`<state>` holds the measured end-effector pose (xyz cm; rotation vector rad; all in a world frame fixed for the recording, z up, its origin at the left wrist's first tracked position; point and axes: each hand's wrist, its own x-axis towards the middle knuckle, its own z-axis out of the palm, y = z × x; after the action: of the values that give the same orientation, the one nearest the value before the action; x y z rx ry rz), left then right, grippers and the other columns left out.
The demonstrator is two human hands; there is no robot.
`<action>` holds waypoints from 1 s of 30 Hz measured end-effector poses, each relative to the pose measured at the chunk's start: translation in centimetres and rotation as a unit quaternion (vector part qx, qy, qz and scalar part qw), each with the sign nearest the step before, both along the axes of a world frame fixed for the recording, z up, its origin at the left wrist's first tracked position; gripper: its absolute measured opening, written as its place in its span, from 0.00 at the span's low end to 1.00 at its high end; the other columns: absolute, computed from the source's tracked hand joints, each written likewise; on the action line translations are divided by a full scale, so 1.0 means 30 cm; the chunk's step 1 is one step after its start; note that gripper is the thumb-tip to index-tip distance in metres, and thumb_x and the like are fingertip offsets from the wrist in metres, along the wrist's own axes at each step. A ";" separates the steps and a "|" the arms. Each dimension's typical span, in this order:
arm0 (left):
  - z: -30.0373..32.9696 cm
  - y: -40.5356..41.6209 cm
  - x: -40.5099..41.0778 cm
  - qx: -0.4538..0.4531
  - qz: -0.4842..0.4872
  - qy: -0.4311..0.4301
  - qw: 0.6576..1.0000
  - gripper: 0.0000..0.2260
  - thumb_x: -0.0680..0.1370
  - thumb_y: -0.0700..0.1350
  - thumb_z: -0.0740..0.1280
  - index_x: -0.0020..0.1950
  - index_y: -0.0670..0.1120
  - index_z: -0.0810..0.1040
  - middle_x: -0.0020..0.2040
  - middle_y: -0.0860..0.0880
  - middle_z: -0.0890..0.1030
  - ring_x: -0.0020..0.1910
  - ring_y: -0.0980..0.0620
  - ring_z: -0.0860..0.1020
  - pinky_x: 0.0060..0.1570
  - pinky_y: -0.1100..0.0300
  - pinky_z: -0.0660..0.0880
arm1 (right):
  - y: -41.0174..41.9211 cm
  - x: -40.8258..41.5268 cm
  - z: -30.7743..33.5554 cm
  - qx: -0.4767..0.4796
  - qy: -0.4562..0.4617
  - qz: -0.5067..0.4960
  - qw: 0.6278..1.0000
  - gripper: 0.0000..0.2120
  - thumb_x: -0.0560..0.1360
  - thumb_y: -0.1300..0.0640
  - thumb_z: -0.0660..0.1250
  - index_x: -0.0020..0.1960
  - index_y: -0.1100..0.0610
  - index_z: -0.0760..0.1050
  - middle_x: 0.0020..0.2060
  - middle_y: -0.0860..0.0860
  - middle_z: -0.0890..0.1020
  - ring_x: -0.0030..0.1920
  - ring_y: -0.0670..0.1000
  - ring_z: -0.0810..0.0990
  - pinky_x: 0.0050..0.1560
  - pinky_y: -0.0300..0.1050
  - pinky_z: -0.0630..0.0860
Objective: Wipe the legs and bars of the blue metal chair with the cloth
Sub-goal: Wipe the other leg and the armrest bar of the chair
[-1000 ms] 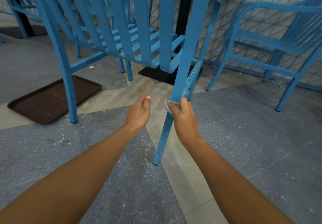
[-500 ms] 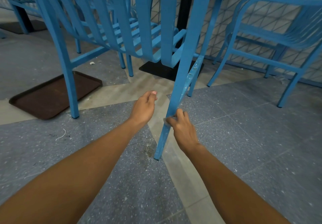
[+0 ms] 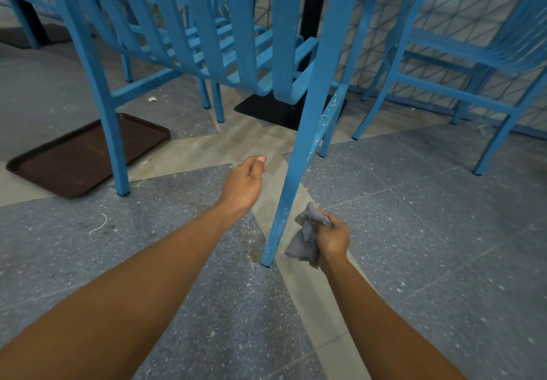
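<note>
The blue metal chair fills the upper middle of the view. Its nearest leg slants down to a foot on the floor. My right hand is low beside that leg, just to its right, shut on a crumpled grey cloth. The cloth hangs next to the leg's lower end; I cannot tell whether it touches. My left hand hovers left of the leg, fingers loosely curled, holding nothing and touching nothing.
A dark brown tray lies on the floor at left, beside another chair leg. A second blue chair stands at right. A black table base sits behind the leg. The floor is speckled grey with beige strips.
My right hand slid the cloth down the leg from mid-height to near its foot and has come off to the leg's right side. My left hand stayed left of the leg.
</note>
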<state>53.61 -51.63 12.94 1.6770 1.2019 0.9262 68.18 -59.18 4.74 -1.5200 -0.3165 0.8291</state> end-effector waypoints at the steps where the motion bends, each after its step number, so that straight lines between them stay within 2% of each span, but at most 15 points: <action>1: -0.005 0.001 0.000 -0.001 -0.001 0.004 1.000 0.17 0.82 0.49 0.51 0.65 0.45 0.72 0.58 0.45 0.77 0.58 0.47 0.75 0.64 0.49 0.70 | 0.020 -0.014 -0.001 0.025 0.050 -0.010 0.998 0.12 0.75 0.69 0.58 0.45 0.62 0.80 0.43 0.61 0.82 0.44 0.57 0.80 0.52 0.51 0.77; 2: -0.010 0.001 -0.002 -0.002 -0.001 0.006 1.000 0.17 0.82 0.49 0.51 0.65 0.45 0.72 0.59 0.45 0.78 0.58 0.46 0.75 0.63 0.49 0.70 | 0.035 -0.037 0.005 0.048 0.080 -0.009 0.996 0.12 0.76 0.70 0.58 0.47 0.63 0.79 0.46 0.61 0.82 0.46 0.57 0.80 0.54 0.51 0.77; 4: -0.020 0.004 -0.007 -0.008 0.000 0.000 1.000 0.17 0.82 0.48 0.51 0.65 0.44 0.72 0.59 0.44 0.78 0.57 0.46 0.76 0.63 0.49 0.70 | 0.054 -0.092 0.014 0.066 0.061 0.012 0.996 0.12 0.76 0.70 0.59 0.54 0.63 0.79 0.52 0.59 0.82 0.51 0.56 0.81 0.58 0.51 0.76; 6: -0.030 0.005 -0.016 -0.017 0.002 -0.004 1.000 0.17 0.82 0.48 0.51 0.65 0.44 0.72 0.59 0.44 0.77 0.57 0.46 0.76 0.63 0.51 0.70 | 0.052 -0.139 0.013 0.067 0.036 0.020 0.997 0.13 0.76 0.70 0.61 0.57 0.62 0.78 0.53 0.57 0.82 0.52 0.54 0.81 0.57 0.48 0.77; 10: -0.044 0.014 -0.034 -0.020 0.009 0.003 1.000 0.17 0.82 0.49 0.51 0.66 0.45 0.72 0.58 0.46 0.77 0.57 0.47 0.76 0.60 0.54 0.70 | 0.049 -0.171 -0.019 0.036 0.006 -0.041 0.998 0.12 0.75 0.70 0.63 0.56 0.65 0.79 0.53 0.58 0.82 0.51 0.53 0.80 0.56 0.44 0.77; 15: -0.054 0.016 -0.031 -0.018 0.008 0.010 1.000 0.17 0.82 0.50 0.51 0.65 0.45 0.72 0.57 0.47 0.77 0.56 0.47 0.76 0.61 0.53 0.70 | 0.025 -0.205 -0.058 0.003 -0.001 -0.069 0.998 0.10 0.73 0.70 0.65 0.52 0.64 0.80 0.49 0.56 0.82 0.48 0.52 0.80 0.54 0.42 0.77; 17: -0.054 0.013 -0.022 -0.017 0.004 0.011 1.000 0.17 0.82 0.50 0.51 0.65 0.45 0.72 0.57 0.47 0.77 0.56 0.46 0.76 0.62 0.52 0.70 | -0.001 -0.206 -0.068 -0.008 -0.018 -0.050 0.999 0.10 0.74 0.71 0.64 0.52 0.65 0.80 0.47 0.53 0.81 0.46 0.50 0.78 0.47 0.34 0.76; 20: -0.053 0.004 -0.008 -0.015 -0.004 0.010 1.000 0.17 0.82 0.49 0.51 0.65 0.45 0.72 0.57 0.46 0.78 0.56 0.46 0.76 0.62 0.51 0.70 | -0.036 -0.183 -0.076 -0.006 -0.070 -0.006 0.998 0.12 0.73 0.73 0.62 0.52 0.66 0.80 0.45 0.51 0.80 0.46 0.49 0.78 0.42 0.26 0.74; 22: -0.057 0.001 -0.005 -0.013 -0.007 0.012 1.000 0.17 0.82 0.49 0.51 0.65 0.45 0.72 0.57 0.46 0.78 0.56 0.46 0.76 0.62 0.50 0.71 | -0.051 -0.174 -0.074 0.002 -0.137 0.037 0.990 0.14 0.73 0.74 0.61 0.51 0.64 0.81 0.44 0.49 0.80 0.45 0.46 0.78 0.42 0.25 0.73; 24: -0.060 0.001 -0.004 -0.011 -0.006 0.010 1.000 0.17 0.82 0.49 0.52 0.64 0.45 0.73 0.57 0.45 0.78 0.56 0.46 0.76 0.62 0.49 0.71 | -0.058 -0.172 -0.059 0.061 -0.206 0.063 0.975 0.15 0.71 0.76 0.62 0.50 0.62 0.81 0.43 0.48 0.78 0.44 0.41 0.77 0.47 0.31 0.74; 27: -0.062 -0.003 -0.006 -0.012 -0.006 0.012 1.000 0.17 0.82 0.49 0.52 0.64 0.45 0.73 0.57 0.45 0.78 0.55 0.45 0.77 0.62 0.48 0.71 | -0.045 -0.166 -0.025 0.147 -0.404 0.058 0.901 0.17 0.69 0.76 0.64 0.53 0.62 0.81 0.47 0.51 0.72 0.49 0.46 0.73 0.52 0.34 0.73; 30: -0.057 -0.006 -0.009 -0.017 -0.007 0.011 1.000 0.16 0.82 0.49 0.52 0.64 0.45 0.73 0.56 0.46 0.78 0.56 0.46 0.76 0.62 0.49 0.71 | -0.011 -0.144 0.014 0.164 -0.532 0.093 0.825 0.13 0.74 0.63 0.63 0.57 0.60 0.79 0.49 0.53 0.70 0.51 0.47 0.70 0.53 0.34 0.70</action>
<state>53.34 -51.82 11.23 1.6699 1.2131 0.8760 63.85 -59.51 5.14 -1.4936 -1.3736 -0.0443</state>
